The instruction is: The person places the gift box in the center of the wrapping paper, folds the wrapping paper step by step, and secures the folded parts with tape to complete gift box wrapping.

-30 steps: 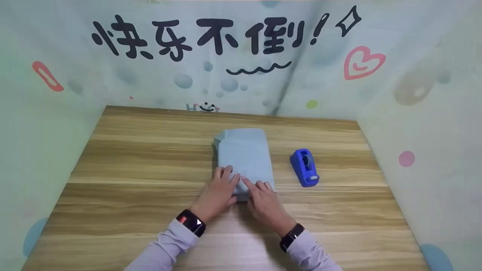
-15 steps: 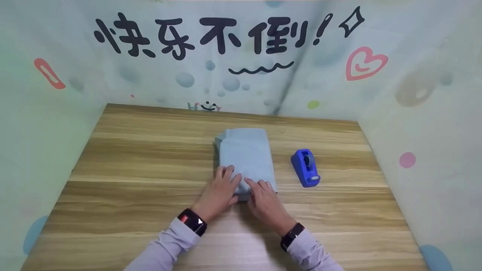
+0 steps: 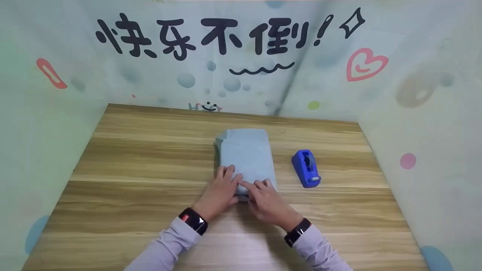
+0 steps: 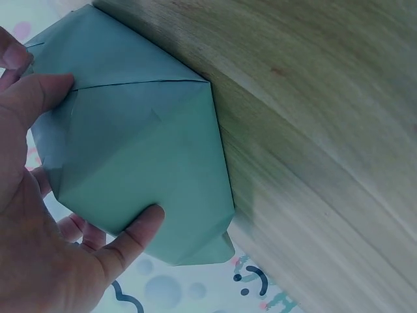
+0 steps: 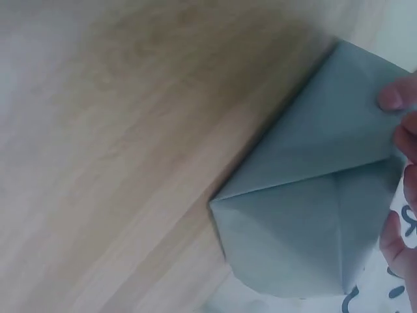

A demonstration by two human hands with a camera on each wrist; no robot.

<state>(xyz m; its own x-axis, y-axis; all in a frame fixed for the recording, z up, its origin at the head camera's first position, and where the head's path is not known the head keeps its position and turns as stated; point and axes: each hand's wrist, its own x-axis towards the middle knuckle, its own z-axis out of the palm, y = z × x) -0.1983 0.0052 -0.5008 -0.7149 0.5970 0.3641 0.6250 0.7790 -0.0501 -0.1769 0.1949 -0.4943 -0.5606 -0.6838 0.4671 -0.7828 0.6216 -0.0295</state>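
A box-shaped package (image 3: 248, 156) wrapped in light blue paper lies on the table. My left hand (image 3: 218, 188) grips its near left corner, fingertips spread on top. In the left wrist view the thumb (image 4: 144, 233) presses against the end face, where the paper (image 4: 153, 150) is folded into slanting flaps. My right hand (image 3: 267, 201) holds the near right edge, its index finger stretched over the top close to the left fingertips. In the right wrist view a fingertip (image 5: 392, 96) touches the folded paper (image 5: 280, 228) near its edge; part of that hand is out of frame.
A blue tape dispenser (image 3: 305, 168) stands on the wooden table (image 3: 143, 158), right of the package. Printed cloth walls (image 3: 150, 79) enclose the table at the back and sides.
My right index fingertip has slid left toward the left hand's fingers, and the right wrist has swung slightly outward. The left hand and the package stay about where they were.
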